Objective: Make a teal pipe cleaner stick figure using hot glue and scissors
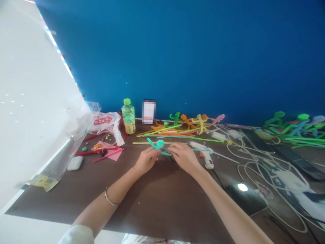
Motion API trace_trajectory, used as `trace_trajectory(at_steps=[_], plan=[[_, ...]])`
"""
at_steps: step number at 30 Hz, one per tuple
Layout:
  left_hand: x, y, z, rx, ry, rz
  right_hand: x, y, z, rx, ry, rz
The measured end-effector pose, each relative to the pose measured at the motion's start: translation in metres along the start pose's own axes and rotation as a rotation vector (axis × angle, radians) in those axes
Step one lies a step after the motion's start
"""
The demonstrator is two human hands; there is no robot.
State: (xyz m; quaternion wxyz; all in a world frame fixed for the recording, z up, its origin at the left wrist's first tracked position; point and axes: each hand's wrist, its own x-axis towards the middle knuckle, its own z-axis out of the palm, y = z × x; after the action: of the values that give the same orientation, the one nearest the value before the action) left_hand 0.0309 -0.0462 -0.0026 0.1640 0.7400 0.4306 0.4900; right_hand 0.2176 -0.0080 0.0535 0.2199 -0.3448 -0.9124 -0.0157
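In the middle of the desk, my left hand [147, 160] is closed around the lower part of a turquoise pipe-cleaner figure [159, 144]. Its round coiled head and one raised limb show above my fingers. My right hand [183, 156] pinches the turquoise pipe cleaner from the other side, and a straight turquoise length [201, 149] sticks out beyond it to the right. Between the hands is a small dark patch that I cannot make out. Just right of my right hand lies a white glue gun [207, 156]. My fingertips are partly hidden behind the hands.
Behind the hands lie loose pipe cleaners [177, 131] and finished figures [201, 122]. A green-capped bottle [129, 117] and an upright phone [149, 112] stand at the back. Red scissors [98, 152] and a white case [75, 163] are left; tangled white cables [250, 169] spread right.
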Motion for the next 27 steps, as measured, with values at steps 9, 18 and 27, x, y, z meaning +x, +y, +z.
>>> trace_trajectory(at_steps=[9,18,27], plan=[[-0.006,-0.006,-0.004,0.512,0.01,0.209,0.004,-0.029,-0.011,-0.162,-0.002,0.129],[-0.007,-0.004,-0.004,0.663,-0.026,0.381,0.002,-0.037,0.0,-0.228,0.071,0.185],[-0.003,-0.004,0.004,0.235,0.18,0.038,-0.014,-0.051,0.029,-0.098,0.333,0.084]])
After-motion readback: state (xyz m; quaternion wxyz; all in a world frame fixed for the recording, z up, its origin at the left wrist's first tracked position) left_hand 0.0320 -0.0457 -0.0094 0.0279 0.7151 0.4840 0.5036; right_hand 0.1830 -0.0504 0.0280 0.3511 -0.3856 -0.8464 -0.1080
